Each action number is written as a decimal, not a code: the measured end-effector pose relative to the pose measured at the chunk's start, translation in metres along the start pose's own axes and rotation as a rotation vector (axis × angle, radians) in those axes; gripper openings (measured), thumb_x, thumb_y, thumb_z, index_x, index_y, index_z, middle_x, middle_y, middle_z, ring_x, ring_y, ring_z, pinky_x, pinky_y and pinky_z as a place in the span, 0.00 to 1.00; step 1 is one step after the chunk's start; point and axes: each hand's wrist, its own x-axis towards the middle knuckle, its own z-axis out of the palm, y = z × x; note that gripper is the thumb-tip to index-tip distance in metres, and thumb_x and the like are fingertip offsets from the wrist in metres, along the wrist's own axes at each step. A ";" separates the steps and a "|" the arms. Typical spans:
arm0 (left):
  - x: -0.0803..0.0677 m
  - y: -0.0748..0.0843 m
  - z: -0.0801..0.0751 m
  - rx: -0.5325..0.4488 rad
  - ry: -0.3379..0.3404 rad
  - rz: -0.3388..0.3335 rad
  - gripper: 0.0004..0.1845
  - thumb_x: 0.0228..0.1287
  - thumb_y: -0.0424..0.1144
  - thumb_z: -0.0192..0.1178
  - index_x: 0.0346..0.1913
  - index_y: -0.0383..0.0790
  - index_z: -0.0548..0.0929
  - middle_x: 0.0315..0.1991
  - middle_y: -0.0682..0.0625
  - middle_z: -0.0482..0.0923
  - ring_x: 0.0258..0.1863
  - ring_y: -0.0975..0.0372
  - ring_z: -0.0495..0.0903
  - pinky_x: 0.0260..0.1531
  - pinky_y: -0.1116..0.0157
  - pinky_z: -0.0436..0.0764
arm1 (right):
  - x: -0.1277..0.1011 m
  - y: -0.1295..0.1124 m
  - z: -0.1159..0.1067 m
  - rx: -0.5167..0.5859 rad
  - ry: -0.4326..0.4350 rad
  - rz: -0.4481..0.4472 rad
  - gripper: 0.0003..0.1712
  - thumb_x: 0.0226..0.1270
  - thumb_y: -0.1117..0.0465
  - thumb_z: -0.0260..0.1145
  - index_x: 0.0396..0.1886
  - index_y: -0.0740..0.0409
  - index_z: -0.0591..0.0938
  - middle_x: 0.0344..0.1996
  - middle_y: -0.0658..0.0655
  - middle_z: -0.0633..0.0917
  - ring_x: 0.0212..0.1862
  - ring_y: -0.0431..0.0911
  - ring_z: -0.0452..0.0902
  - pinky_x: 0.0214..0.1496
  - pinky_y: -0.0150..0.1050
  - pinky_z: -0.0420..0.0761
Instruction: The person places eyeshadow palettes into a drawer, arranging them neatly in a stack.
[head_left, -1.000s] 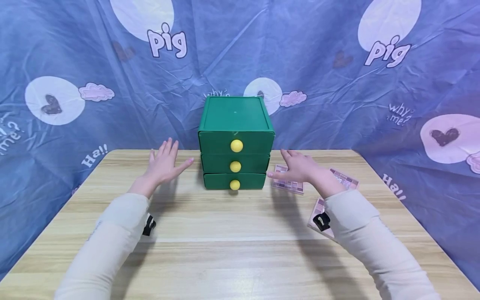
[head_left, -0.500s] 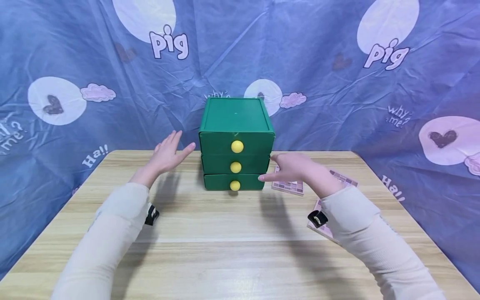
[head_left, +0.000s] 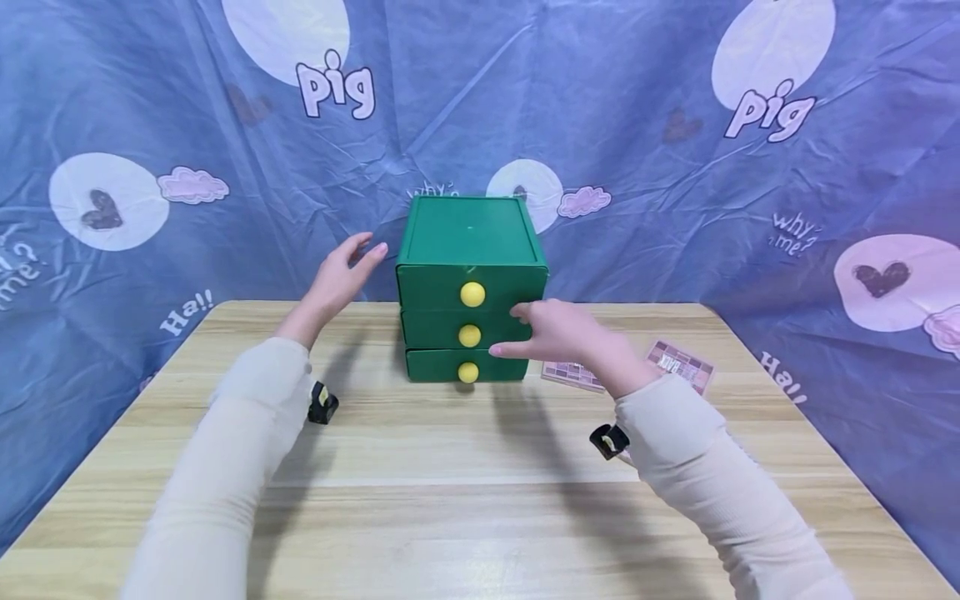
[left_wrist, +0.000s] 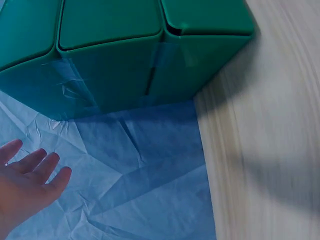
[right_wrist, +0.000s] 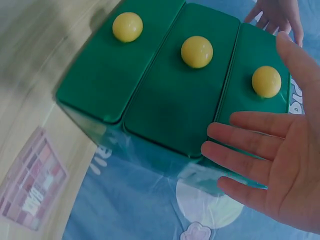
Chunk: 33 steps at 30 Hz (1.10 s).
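A green three-drawer box [head_left: 472, 229] stands at the back of the table, every drawer pushed in. Its round yellow knobs are the top knob [head_left: 472, 294], middle knob [head_left: 469, 336] and bottom knob [head_left: 468, 372]. My left hand [head_left: 337, 279] is raised beside the box's left side, fingers loosely bent and holding nothing; in the left wrist view a gap separates those fingers [left_wrist: 42, 167] from the box. My right hand [head_left: 558, 333] hovers in front of the drawers' right part, empty, with its thumb toward the knobs. Spread fingers [right_wrist: 250, 142] overlap the top drawer in the right wrist view.
An eyeshadow palette [head_left: 572, 377] lies right of the box, partly behind my right hand. Another palette [head_left: 681, 365] is further right; my right forearm covers most of a third. A blue printed cloth [head_left: 637, 167] hangs behind the wooden table [head_left: 450, 500]. Clear tape [left_wrist: 72, 82] runs along the box's side.
My right hand has moved left, from beside the box to in front of its drawers. The left hand has risen and come nearer the box, its fingers bending more. The box has stayed put.
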 end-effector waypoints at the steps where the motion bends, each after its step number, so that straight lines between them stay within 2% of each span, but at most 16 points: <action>1: 0.001 -0.001 0.001 -0.024 0.008 -0.001 0.36 0.57 0.58 0.46 0.63 0.39 0.58 0.60 0.40 0.57 0.59 0.52 0.56 0.54 0.57 0.58 | 0.002 -0.001 0.001 0.003 0.007 -0.003 0.45 0.47 0.32 0.55 0.53 0.63 0.71 0.47 0.58 0.76 0.48 0.49 0.71 0.47 0.45 0.69; 9: 0.013 -0.003 0.009 -0.232 0.065 -0.004 0.31 0.58 0.50 0.51 0.61 0.38 0.62 0.58 0.40 0.61 0.57 0.55 0.60 0.54 0.60 0.59 | 0.013 -0.010 0.011 0.108 0.081 -0.030 0.42 0.48 0.34 0.56 0.54 0.62 0.71 0.42 0.58 0.79 0.42 0.47 0.74 0.41 0.42 0.72; 15: 0.022 -0.001 0.016 -0.391 0.100 -0.035 0.28 0.57 0.47 0.53 0.59 0.38 0.65 0.54 0.41 0.66 0.52 0.57 0.65 0.45 0.58 0.66 | 0.020 -0.013 0.017 0.221 0.150 -0.008 0.39 0.49 0.36 0.57 0.53 0.60 0.71 0.40 0.57 0.79 0.42 0.45 0.74 0.41 0.41 0.72; 25: 0.029 0.000 0.026 -0.542 0.058 -0.080 0.27 0.58 0.46 0.53 0.60 0.42 0.65 0.55 0.42 0.64 0.53 0.54 0.65 0.47 0.54 0.66 | 0.028 -0.019 0.032 0.514 0.272 0.068 0.32 0.51 0.40 0.60 0.47 0.61 0.74 0.31 0.52 0.81 0.36 0.43 0.75 0.35 0.37 0.74; 33: 0.034 0.003 0.032 -0.650 0.015 -0.118 0.27 0.57 0.47 0.53 0.59 0.40 0.65 0.54 0.45 0.65 0.53 0.54 0.64 0.48 0.53 0.64 | 0.033 -0.025 0.043 0.825 0.351 0.125 0.25 0.53 0.45 0.61 0.39 0.61 0.77 0.28 0.56 0.81 0.32 0.45 0.75 0.35 0.37 0.73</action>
